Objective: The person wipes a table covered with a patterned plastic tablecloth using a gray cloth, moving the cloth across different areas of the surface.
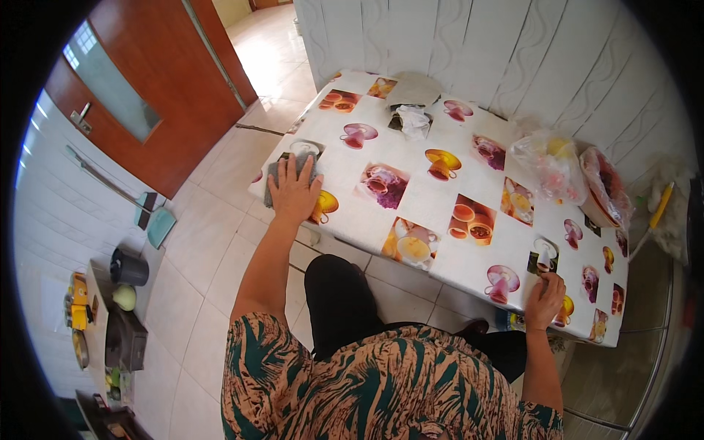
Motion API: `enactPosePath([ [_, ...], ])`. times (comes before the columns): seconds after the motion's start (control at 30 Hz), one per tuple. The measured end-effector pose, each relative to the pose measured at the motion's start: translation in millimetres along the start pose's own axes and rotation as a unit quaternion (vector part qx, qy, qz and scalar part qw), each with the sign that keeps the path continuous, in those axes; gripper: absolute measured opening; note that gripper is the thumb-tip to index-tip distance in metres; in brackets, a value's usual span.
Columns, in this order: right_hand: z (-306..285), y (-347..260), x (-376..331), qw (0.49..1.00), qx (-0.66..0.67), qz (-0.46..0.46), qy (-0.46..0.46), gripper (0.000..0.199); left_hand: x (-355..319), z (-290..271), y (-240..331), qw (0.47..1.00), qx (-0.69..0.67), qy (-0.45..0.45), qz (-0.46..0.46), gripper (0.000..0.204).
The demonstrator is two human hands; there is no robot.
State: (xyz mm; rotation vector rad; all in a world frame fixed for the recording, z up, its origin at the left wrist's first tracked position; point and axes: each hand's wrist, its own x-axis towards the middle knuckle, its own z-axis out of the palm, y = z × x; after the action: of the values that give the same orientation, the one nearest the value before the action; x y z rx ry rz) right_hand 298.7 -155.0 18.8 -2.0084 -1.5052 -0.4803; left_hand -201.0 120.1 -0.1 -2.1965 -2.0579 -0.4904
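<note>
My left hand [295, 192] lies flat, fingers spread wide, pressing a grey cloth [277, 174] onto the near left corner of the table [433, 213]. My right hand [545, 299] curls its fingers over the table's near edge, gripping nothing loose. I judge the wiping is at an early stage: the cloth sits at one corner, and the patterned tablecloth stretches uncovered beyond it. Plastic bags [551, 163] and a crumpled rag [414, 121] on the far side would need working around.
</note>
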Motion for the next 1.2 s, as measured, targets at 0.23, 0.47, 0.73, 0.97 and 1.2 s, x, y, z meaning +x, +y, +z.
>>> enactPosePath([
  [0.23,0,0,0,1.0,0.004,0.005,0.003,0.016,32,3,-8,0.993,0.055,-0.065,-0.086,0.059],
  [0.47,-2,-5,4,1.0,0.004,0.003,0.007,0.017,65,8,-12,0.987,0.058,-0.093,-0.119,0.062],
  [0.73,-3,-10,4,1.0,0.004,0.031,0.003,0.016,68,20,16,0.996,0.038,-0.07,-0.037,0.066],
  [0.97,-3,-7,2,0.999,0.01,0.039,0.0,0.017,12,23,146,0.978,-0.023,-0.065,0.198,0.068],
  [1.2,-2,-6,2,0.999,0.012,0.025,0.031,0.018,-88,-5,278,0.904,-0.131,-0.092,0.397,0.068],
])
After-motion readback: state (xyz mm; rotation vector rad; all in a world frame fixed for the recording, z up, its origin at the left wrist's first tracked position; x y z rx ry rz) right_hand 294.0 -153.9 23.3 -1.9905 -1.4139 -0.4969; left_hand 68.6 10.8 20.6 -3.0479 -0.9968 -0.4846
